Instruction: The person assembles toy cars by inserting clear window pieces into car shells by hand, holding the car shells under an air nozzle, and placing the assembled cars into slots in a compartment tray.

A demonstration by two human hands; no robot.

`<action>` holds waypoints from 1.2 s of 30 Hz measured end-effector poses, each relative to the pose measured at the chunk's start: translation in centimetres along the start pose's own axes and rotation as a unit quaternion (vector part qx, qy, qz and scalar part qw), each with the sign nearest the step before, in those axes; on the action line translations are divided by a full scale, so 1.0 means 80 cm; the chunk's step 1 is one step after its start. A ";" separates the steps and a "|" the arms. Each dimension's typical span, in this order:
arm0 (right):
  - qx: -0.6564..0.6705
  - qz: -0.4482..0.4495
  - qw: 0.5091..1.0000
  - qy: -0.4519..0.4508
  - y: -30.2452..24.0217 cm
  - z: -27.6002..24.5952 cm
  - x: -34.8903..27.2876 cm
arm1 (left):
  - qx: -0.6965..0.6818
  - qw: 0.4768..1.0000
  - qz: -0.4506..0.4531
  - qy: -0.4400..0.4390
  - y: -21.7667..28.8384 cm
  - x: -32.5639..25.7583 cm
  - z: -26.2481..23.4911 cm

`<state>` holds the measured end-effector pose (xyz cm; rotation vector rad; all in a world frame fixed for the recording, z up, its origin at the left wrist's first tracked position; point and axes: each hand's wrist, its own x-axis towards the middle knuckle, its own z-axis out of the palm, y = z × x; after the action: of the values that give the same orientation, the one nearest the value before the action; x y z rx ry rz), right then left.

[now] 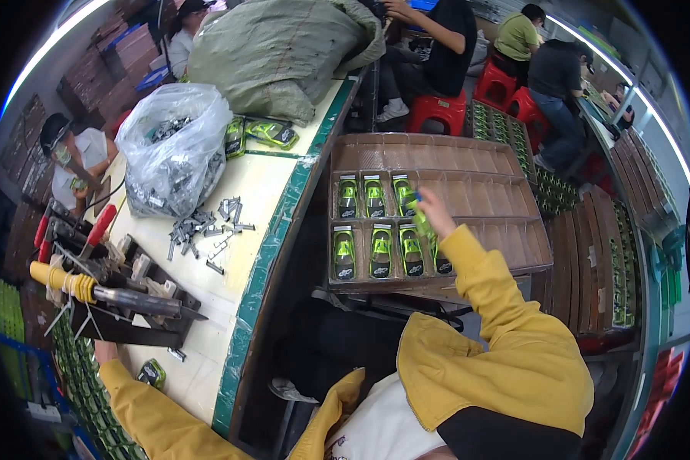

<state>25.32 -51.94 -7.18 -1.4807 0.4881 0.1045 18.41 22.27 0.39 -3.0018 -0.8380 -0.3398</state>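
Note:
My right hand [435, 215] is over a brown compartment tray [487, 192], its fingers closed on a lime-green toy car body [422, 223]. Under and beside it, more green and black car bodies [381, 249] stand in the tray's left compartments, in two rows. At the lower left, my left hand [106, 352] reaches behind a bench fixture [123, 326], which hides its fingers. This fixture carries an iron-like tool [115, 291] with a yellow grip and a pointed metal barrel, plus red-handled clamps [102, 224]. Near my left forearm, one green car body [152, 373] lies on the table.
Small grey plastic parts [192, 230] are scattered on the white table [253, 184] beside a clear bag [172, 146] of them. A large green-grey sack [276, 57] sits behind. Stacked brown trays [586, 261] stand at right. Red stools [439, 113] and other people are farther off.

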 end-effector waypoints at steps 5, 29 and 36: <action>-0.493 -0.214 0.823 0.187 0.047 -0.086 0.140 | 0.058 0.996 -0.033 -0.063 0.029 -0.111 -0.046; -0.126 -0.636 0.589 -0.482 0.043 0.414 -0.328 | -0.149 0.971 0.140 0.120 0.140 -0.234 -0.083; -0.260 -0.711 0.525 -0.388 0.080 0.460 -0.342 | -0.080 0.979 0.119 -0.143 0.147 -0.186 -0.077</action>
<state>7.57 -9.46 -2.33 -1.7708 -1.7010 -0.4326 10.75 4.20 3.89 -3.3055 -0.4671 0.0323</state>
